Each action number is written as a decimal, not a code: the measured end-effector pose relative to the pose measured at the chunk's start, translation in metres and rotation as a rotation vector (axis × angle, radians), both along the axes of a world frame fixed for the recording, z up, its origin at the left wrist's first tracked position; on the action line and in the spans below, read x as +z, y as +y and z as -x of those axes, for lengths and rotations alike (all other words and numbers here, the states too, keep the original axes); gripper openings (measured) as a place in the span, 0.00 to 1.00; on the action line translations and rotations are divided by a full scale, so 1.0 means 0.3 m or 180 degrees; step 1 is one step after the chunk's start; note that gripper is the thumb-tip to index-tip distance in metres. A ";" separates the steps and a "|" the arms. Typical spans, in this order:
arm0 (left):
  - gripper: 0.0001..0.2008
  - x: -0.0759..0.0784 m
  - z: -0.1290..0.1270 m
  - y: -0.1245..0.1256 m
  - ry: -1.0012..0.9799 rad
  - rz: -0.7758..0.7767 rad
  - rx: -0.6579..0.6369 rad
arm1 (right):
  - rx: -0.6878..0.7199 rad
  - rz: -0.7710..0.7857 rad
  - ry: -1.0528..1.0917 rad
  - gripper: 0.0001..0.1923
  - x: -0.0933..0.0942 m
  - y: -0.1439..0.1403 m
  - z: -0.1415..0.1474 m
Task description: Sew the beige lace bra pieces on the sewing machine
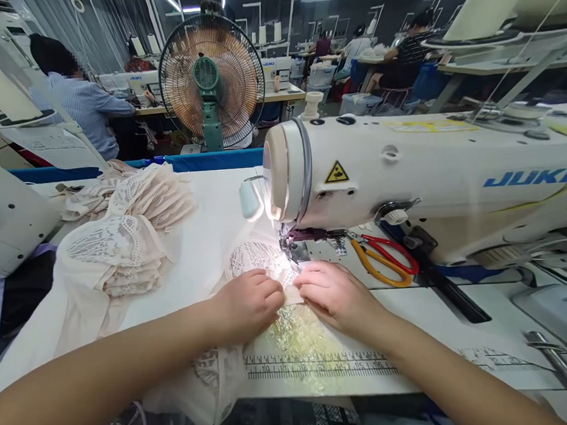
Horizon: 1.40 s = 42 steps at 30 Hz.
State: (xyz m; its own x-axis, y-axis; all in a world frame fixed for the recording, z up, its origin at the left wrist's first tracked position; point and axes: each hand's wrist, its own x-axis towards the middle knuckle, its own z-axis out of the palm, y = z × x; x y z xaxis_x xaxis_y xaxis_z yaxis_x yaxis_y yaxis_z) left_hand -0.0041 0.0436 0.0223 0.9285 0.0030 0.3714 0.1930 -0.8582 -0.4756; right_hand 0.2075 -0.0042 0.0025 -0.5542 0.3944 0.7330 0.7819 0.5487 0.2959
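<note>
Both hands lay flat on the white surface [208, 243] just in front of the needle area of the sewing machine [407, 178]. My left hand [248, 305] had its fingers curled under and pressed together, knuckles forward, pinning down a lace piece [255, 256] that ran from beneath my palm up to the presser foot [290, 247]. My right hand [335, 293] sat just beside it, fingers held close and pointing left, their tips resting on a small pale fabric edge [292, 295] between the two hands. I could not tell for certain whether those fingertips pinched that edge or only pressed it flat, since the machine's lamp washed that spot out.

Near my wrists a printed ruler strip [318, 367] ran along the front edge of the surface, with more lace draped over it and hanging off the near side. To the right of the needle, orange-and-red-handled scissors [384, 257] lay beside the machine base. On the far left, a stack of beige lace pieces [129, 230] was heaped up, well apart from my hands. Beyond the surface stood a pedestal fan [211, 81], and further back other people sat at rows of machines, one in a striped shirt [86, 110] at far left.
</note>
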 end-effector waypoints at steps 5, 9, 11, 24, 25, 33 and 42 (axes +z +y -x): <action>0.18 -0.013 -0.009 0.030 0.0072 -0.0233 -0.0076 | 0.0164 0.0092 -0.0102 0.10 -0.033 -0.030 -0.010; 0.17 0.000 -0.016 0.050 0.0239 -0.0300 -0.0190 | 0.0179 0.0053 -0.0198 0.10 -0.045 -0.045 -0.016; 0.17 0.011 -0.019 0.060 0.0283 -0.0306 -0.0230 | 0.0141 0.0067 -0.0245 0.10 -0.048 -0.048 -0.020; 0.15 0.085 -0.047 0.150 0.0346 -0.0298 -0.0409 | -0.0250 -0.0078 -0.0492 0.09 -0.014 0.000 -0.013; 0.15 0.090 -0.048 0.158 0.0329 -0.0312 -0.0414 | -0.0300 -0.0088 -0.0506 0.08 -0.010 0.003 -0.012; 0.15 0.136 -0.060 0.202 0.0362 -0.0516 -0.0400 | -0.0496 -0.0122 -0.0404 0.08 0.001 0.022 -0.003; 0.15 0.169 -0.068 0.259 0.0360 -0.0753 -0.0322 | -0.0504 -0.0144 -0.0358 0.09 -0.019 0.025 -0.012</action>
